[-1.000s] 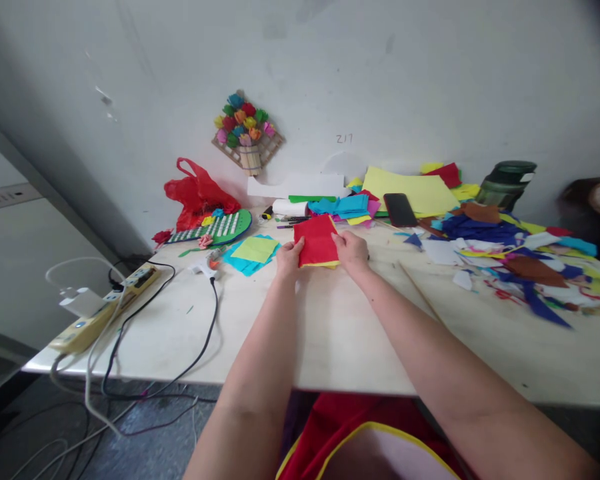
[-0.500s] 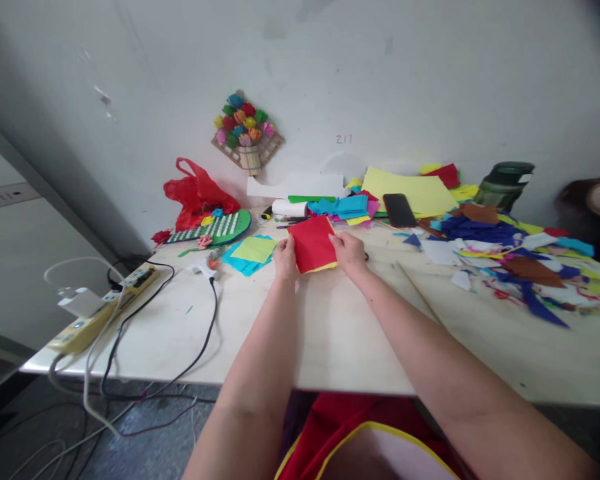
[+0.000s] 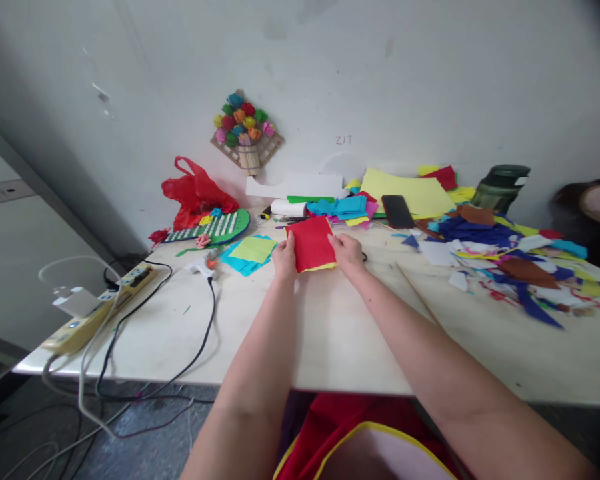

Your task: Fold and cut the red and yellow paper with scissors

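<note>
Between my two hands is a red square sheet (image 3: 313, 245), possibly crepe paper or felt, with a yellow sheet (image 3: 320, 268) showing beneath its lower edge. My left hand (image 3: 284, 257) pinches the left side, thumb on top. On the right edge, my right hand (image 3: 347, 252) grips it the same way. Fingers under the sheets are hidden. Left of my left hand lie a yellow-green square (image 3: 253, 249) and blue squares (image 3: 245, 267) on the table. A dark loop, perhaps a scissors handle (image 3: 365, 257), peeks out beside my right hand.
A glue gun (image 3: 203, 267) with a black cord and a power strip (image 3: 100, 310) occupy the left. Paper scraps (image 3: 525, 267), a phone (image 3: 398, 211) and a green bottle (image 3: 501, 189) are right. A thin stick (image 3: 419, 293) lies near my right forearm. A red bag (image 3: 195, 193) stands behind.
The view has shifted very slightly. Both hands keep hold of the red and yellow sheets in nearly the same place.
</note>
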Available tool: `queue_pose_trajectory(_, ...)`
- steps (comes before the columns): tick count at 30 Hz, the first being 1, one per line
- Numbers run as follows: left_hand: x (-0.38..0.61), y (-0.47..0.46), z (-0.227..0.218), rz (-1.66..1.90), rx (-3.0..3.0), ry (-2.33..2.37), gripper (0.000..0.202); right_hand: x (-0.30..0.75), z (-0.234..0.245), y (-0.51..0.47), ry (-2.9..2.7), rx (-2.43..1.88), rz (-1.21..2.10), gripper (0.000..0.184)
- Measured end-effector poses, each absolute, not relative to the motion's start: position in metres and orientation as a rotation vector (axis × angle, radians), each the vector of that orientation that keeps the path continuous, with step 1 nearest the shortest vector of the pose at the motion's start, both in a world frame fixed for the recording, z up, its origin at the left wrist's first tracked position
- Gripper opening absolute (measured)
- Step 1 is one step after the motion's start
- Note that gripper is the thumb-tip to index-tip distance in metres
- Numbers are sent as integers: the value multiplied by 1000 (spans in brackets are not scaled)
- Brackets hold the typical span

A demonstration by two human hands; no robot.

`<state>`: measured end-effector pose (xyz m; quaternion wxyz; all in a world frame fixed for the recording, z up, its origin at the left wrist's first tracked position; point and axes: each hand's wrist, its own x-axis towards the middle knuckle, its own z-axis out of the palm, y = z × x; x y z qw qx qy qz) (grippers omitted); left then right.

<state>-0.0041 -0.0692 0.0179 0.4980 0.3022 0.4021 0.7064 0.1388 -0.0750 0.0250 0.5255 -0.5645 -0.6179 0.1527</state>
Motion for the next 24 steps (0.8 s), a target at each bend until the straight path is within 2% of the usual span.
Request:
queue_pose_trajectory(6, -4, -71, 17, 1700, 856, 888, 37, 142, 21, -68, -1377, -1313, 452, 38)
queue_pose_trajectory(11, -4, -66, 12, 1687, 885, 871, 35, 141, 14, -60, -1251, -1203, 523, 23)
queue_pose_trajectory(15, -5, -65, 11, 1662, 874, 848, 36, 142, 12, -59, -1234, -1152, 476, 34)
queue_pose_trajectory(24, -4, -68, 14, 1623, 895, 825, 35, 146, 11, -57, -1268, -1098, 451, 33)
